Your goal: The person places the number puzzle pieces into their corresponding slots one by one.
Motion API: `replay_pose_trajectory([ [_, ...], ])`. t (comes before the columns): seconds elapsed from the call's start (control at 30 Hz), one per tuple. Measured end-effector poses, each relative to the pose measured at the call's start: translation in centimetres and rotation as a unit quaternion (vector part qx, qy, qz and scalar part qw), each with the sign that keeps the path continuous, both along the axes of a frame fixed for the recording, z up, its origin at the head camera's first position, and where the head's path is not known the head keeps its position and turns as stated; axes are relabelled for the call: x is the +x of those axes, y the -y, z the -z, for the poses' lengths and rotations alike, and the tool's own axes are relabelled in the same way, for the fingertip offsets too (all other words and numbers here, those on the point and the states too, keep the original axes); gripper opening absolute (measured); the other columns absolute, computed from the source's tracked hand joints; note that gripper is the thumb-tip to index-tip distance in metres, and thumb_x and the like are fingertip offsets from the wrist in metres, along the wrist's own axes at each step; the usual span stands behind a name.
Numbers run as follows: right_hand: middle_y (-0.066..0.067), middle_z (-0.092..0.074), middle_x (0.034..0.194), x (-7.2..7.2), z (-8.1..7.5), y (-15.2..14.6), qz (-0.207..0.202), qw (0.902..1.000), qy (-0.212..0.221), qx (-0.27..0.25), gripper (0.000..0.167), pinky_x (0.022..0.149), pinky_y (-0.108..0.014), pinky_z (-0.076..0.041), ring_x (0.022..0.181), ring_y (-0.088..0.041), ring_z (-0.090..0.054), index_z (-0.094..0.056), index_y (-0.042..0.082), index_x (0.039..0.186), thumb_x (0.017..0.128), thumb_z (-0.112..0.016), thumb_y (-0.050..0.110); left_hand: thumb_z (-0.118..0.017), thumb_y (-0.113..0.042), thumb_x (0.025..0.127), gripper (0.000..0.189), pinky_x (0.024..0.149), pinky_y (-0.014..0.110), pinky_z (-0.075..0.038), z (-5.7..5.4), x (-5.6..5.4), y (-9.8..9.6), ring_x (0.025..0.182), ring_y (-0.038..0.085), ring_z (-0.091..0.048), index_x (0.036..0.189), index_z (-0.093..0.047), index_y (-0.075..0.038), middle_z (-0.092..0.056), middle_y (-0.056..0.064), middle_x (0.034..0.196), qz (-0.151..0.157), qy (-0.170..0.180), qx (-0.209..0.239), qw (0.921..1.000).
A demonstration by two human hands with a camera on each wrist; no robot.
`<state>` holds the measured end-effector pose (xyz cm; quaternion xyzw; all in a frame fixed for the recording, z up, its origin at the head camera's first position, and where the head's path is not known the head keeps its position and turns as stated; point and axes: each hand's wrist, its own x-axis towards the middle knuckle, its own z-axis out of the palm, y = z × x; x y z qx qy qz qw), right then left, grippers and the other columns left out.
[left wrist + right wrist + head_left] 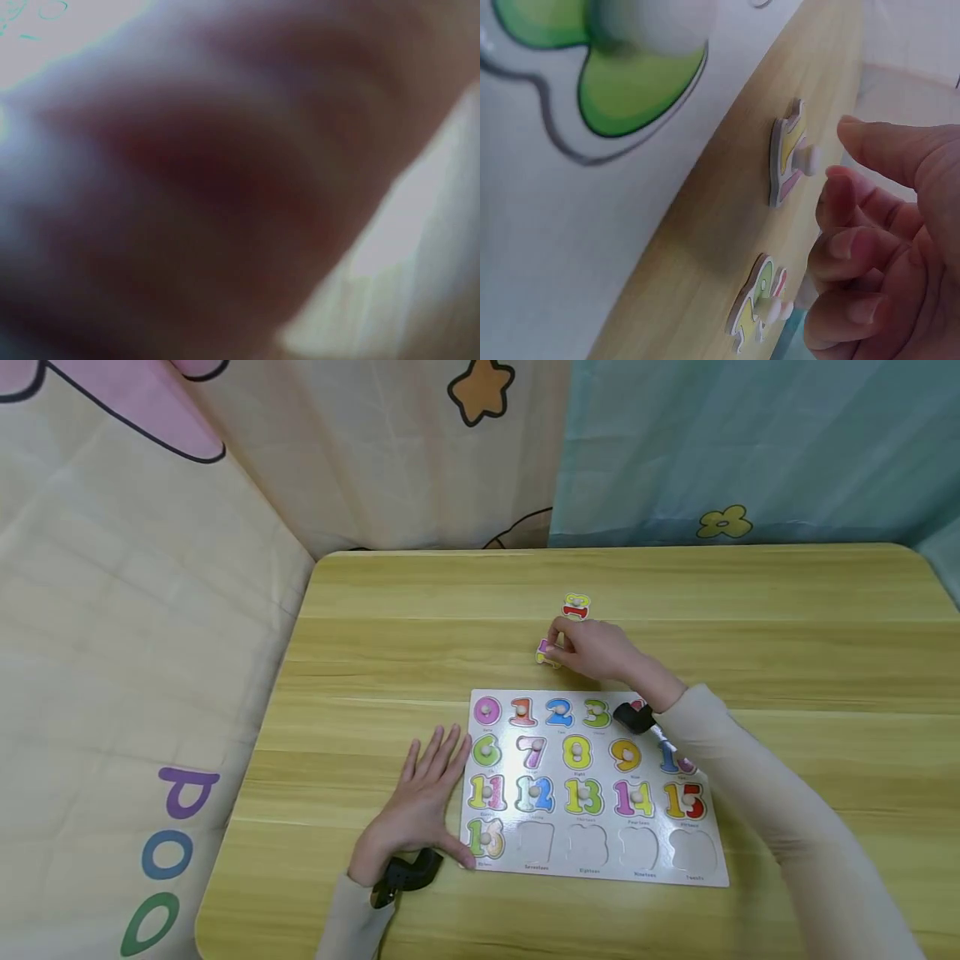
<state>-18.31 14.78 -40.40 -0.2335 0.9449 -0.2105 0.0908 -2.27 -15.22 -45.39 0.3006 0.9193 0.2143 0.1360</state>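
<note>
My right hand (600,650) hovers over a yellow-and-pink number puzzle piece (546,652) behind the board. In the right wrist view, a small gap separates thumb and forefinger from the white knob (808,160) of that piece; the other fingers curl loosely. My left hand (420,806) lies flat with fingers spread, its thumb on the lower left corner of the white number puzzle board (561,853). Numbered pieces fill the upper rows, partly hidden by the right arm, and a 16 piece (486,837) begins the bottom row. Several recesses there hold no piece. Blurred skin fills the left wrist view.
A red-and-yellow piece (576,607) lies farther back on the wooden table (375,652). The right wrist view shows a green-and-yellow piece (748,304) with another just behind it. Printed curtains (420,460) hang behind and left of the table.
</note>
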Motion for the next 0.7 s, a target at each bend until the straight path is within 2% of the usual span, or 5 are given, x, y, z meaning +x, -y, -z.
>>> replay_pose_trajectory([
  [0.13,-0.002,-0.050,0.065,-0.53,0.53,0.06,0.003,0.9997,0.017,0.017,0.021,0.051,-0.031,-0.033,0.056,-0.019,-0.046,-0.056,0.009,0.104,0.093,-0.062,0.026,-0.085,-0.065,0.038,0.153,0.109,0.050,0.014,0.00,-0.02,0.00,0.141,0.032,0.015,0.151,-0.004,-0.002,0.008,0.015,0.157,0.001,0.003,0.001,1.0000],
  [0.47,-0.002,-0.052,0.068,-0.69,0.79,0.47,0.001,0.9987,0.017,0.047,0.018,0.053,-0.032,-0.033,0.059,-0.020,-0.048,-0.055,0.010,0.099,0.094,-0.060,0.027,-0.085,-0.064,0.038,0.153,0.109,0.050,0.014,-0.28,-0.06,-0.02,0.140,0.031,0.016,0.151,-0.003,-0.002,0.009,0.015,0.157,-0.002,0.009,-0.005,0.9999],
  [0.7,-0.004,-0.053,0.072,-0.72,0.80,-0.13,-0.002,0.9962,0.078,0.038,0.021,0.055,-0.031,-0.035,0.062,-0.020,-0.048,-0.051,0.007,0.095,0.095,-0.058,0.026,-0.086,-0.063,0.038,0.153,0.109,0.050,0.015,-0.31,-0.04,-0.03,0.141,0.032,0.016,0.151,-0.004,-0.002,0.008,0.016,0.157,-0.002,0.012,-0.002,0.9999],
])
